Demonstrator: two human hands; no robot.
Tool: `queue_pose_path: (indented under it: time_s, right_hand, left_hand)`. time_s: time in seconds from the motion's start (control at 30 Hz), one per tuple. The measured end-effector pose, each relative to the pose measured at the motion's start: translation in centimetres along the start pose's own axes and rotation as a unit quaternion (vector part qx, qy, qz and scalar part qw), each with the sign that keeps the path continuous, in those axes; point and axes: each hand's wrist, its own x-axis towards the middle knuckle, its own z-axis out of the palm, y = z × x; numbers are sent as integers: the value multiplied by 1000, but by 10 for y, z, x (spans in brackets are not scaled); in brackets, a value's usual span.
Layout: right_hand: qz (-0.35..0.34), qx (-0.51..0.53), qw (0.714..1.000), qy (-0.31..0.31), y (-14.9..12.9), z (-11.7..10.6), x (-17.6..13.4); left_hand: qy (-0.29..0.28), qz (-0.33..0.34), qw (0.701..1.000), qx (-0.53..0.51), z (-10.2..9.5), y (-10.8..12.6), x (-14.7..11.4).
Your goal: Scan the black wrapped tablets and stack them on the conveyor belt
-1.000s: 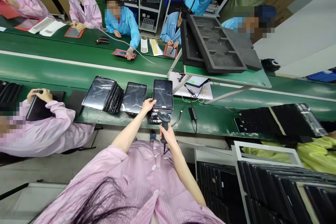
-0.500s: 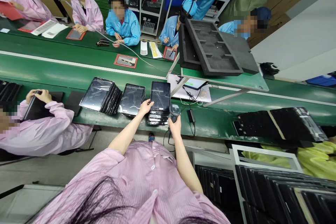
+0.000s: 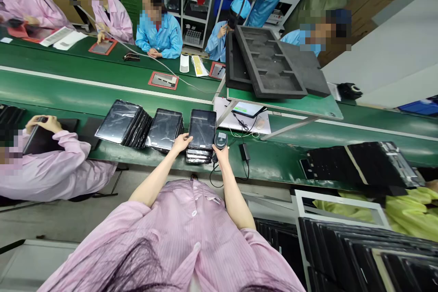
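Here we steady the tablet stack [image 3: 201,139] with our left hand [image 3: 180,143] flat on its edge while our right hand [image 3: 221,151] grips the scanner [image 3: 221,140] just beside it, other piles to the left.

We see an evenly bright scene lit from overhead, with soft, faint shadows. Pale glare streaks lie on the green table [image 3: 85,96], and the glossy screens [image 3: 120,118] reflect the ceiling light. The wide lens bends straight lines strongly toward the edges. The middle is sharp; the pink sleeve [image 3: 191,242] close below is slightly soft. Faces are pixelated.
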Motion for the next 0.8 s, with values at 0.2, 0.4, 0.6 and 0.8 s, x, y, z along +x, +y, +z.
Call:
queue_pose_path:
  time_s: [0.2, 0.4, 0.6, 0.8]
  right_hand:
    - [-2, -12, 1000, -8, 7, 2, 2]
    - [-15, -9, 999, -36, 7, -1, -6]
    - [-50, -81, 991, -99, 14, -19, -4]
    - [-50, -102, 991, -75, 21, -17, 3]
  left_hand:
    - [9, 1, 1000, -9, 5, -2, -1]
    - [2, 43, 999, 10, 5, -11, -20]
    - [-58, 138, 986, 71, 0, -26, -40]
    - [-17, 112, 990, 87, 13, -28, -34]
